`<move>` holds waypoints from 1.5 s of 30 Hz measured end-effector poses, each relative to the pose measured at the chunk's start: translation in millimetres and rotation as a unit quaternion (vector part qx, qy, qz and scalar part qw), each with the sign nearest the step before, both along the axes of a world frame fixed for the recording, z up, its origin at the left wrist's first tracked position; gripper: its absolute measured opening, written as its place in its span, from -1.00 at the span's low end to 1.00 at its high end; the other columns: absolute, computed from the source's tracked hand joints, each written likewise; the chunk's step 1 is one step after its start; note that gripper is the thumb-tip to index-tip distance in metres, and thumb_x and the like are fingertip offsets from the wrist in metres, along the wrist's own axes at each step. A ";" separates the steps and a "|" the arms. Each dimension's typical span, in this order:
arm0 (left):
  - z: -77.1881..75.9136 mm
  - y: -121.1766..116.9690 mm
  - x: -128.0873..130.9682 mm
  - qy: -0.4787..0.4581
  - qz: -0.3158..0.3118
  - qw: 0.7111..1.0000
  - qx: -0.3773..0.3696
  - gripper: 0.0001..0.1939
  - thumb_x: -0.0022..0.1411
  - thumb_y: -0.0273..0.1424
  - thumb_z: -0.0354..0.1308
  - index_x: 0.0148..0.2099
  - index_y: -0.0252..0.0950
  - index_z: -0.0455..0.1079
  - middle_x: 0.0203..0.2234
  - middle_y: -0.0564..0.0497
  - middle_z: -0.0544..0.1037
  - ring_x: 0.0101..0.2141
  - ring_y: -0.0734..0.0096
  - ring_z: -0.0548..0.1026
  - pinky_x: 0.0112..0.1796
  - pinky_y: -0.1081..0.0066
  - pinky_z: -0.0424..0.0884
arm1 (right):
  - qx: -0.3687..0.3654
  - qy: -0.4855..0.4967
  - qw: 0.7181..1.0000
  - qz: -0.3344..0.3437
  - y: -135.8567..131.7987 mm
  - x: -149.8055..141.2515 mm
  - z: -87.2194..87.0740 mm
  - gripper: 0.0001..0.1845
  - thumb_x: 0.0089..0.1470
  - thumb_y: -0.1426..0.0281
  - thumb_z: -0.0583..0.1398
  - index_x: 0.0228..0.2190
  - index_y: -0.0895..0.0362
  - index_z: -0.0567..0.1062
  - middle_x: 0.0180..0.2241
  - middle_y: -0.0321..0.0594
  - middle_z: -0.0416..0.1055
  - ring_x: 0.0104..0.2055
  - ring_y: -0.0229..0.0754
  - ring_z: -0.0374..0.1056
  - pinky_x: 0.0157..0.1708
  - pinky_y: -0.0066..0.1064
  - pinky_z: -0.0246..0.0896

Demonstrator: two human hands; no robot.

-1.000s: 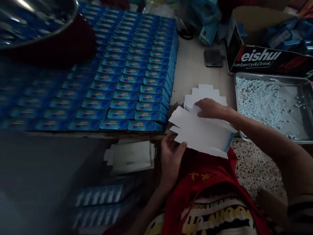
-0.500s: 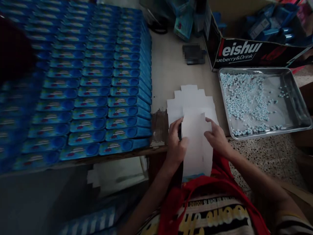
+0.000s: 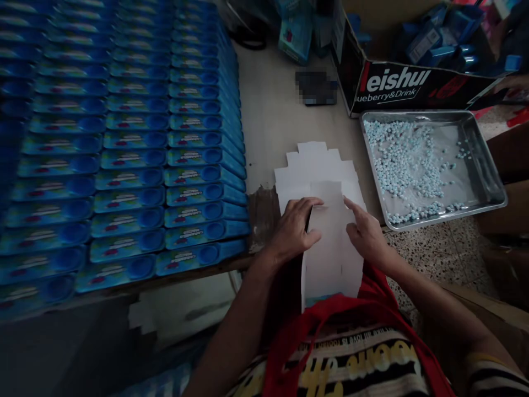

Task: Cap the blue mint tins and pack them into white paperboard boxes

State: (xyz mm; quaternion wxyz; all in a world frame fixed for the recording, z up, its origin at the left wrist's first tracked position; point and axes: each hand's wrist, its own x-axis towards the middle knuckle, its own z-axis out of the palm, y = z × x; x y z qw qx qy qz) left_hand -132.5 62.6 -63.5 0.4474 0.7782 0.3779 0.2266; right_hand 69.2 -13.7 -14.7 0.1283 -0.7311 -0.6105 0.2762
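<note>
An unfolded white cardboard box blank (image 3: 326, 248) lies between my hands, its near end resting against my red apron (image 3: 334, 314). My left hand (image 3: 292, 230) grips the blank's left edge, fingers bent over the top corner and thumb on the inner face. On the other side, my right hand (image 3: 367, 232) holds the right flap, index finger stretched along the fold and the other fingers curled. Beneath, more white blanks (image 3: 316, 160) with stepped edges lie on the table. A little blue print shows at the blank's near end.
Rows of blue packs (image 3: 198, 215) fill the table's left side. At the right stands a metal tray (image 3: 481, 207) of small pale-blue pellets. Behind it is a black carton (image 3: 397, 91) holding blue containers. A dark, pixelated object (image 3: 316, 88) lies at the back.
My left fingers have moved over the top corner of the blank, and its upper flap now bends inward. My right index finger has straightened along the right fold. The view has shifted slightly.
</note>
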 end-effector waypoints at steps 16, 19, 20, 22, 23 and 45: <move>8.3 -35.7 10.5 -0.184 0.169 0.967 -0.056 -0.62 0.29 -0.22 0.17 0.12 -0.17 0.35 0.16 -0.17 0.44 0.23 -0.04 0.42 0.28 -0.04 0.32 | 0.058 0.036 0.993 0.094 29.8 5.9 -1.6 -0.70 0.37 0.44 0.02 -0.03 0.12 0.50 -0.02 -0.03 0.54 0.04 -0.07 0.49 0.09 -0.24 0.31; 2.2 -34.1 21.3 -0.201 0.240 0.949 -0.045 -0.48 0.28 -0.11 0.29 0.19 -0.15 0.26 0.18 -0.18 0.44 0.26 -0.02 0.42 0.29 -0.01 0.31 | 0.047 0.009 0.996 0.079 42.2 -1.6 -6.4 -0.64 0.28 0.47 0.02 0.07 0.15 0.39 -0.07 -0.01 0.54 -0.03 -0.01 0.49 -0.01 -0.21 0.32; -0.9 -32.3 23.2 -0.221 0.262 0.938 -0.049 -0.42 0.29 -0.07 0.30 0.22 -0.12 0.19 0.18 -0.19 0.45 0.27 -0.01 0.43 0.29 -0.01 0.32 | 0.044 0.006 0.997 0.063 46.0 -2.4 -8.2 -0.58 0.22 0.48 0.04 0.11 0.16 0.35 -0.12 -0.05 0.54 -0.09 0.00 0.49 -0.07 -0.21 0.32; -5.0 -28.1 23.0 -0.252 0.291 0.921 -0.057 -0.32 0.30 -0.02 0.30 0.28 -0.09 0.07 0.17 -0.19 0.49 0.26 0.03 0.47 0.28 -0.01 0.35 | 0.045 0.005 0.999 0.023 50.8 -1.5 -10.6 -0.47 0.14 0.47 0.07 0.16 0.16 0.27 -0.24 -0.17 0.52 -0.23 -0.02 0.46 -0.18 -0.23 0.28; -5.3 -26.1 21.1 -0.252 0.294 0.920 -0.060 -0.32 0.31 0.00 0.28 0.29 -0.09 0.07 0.16 -0.18 0.52 0.25 0.05 0.49 0.27 -0.01 0.36 | 0.047 0.005 0.999 0.009 51.5 -0.1 -10.8 -0.42 0.12 0.46 0.08 0.19 0.16 0.23 -0.28 -0.21 0.50 -0.28 -0.04 0.44 -0.21 -0.25 0.26; 9.8 -16.7 16.0 -0.147 0.260 0.952 -0.065 -0.78 0.42 -0.26 0.07 -0.17 -0.23 0.49 -0.10 -0.07 0.69 0.07 0.17 0.61 0.09 0.24 0.48 | -0.217 -0.027 0.929 0.298 145.4 -2.2 56.9 -0.82 0.19 0.33 0.33 -0.22 0.12 0.74 -0.32 -0.23 0.65 -0.33 -0.23 0.49 -0.17 -0.33 0.36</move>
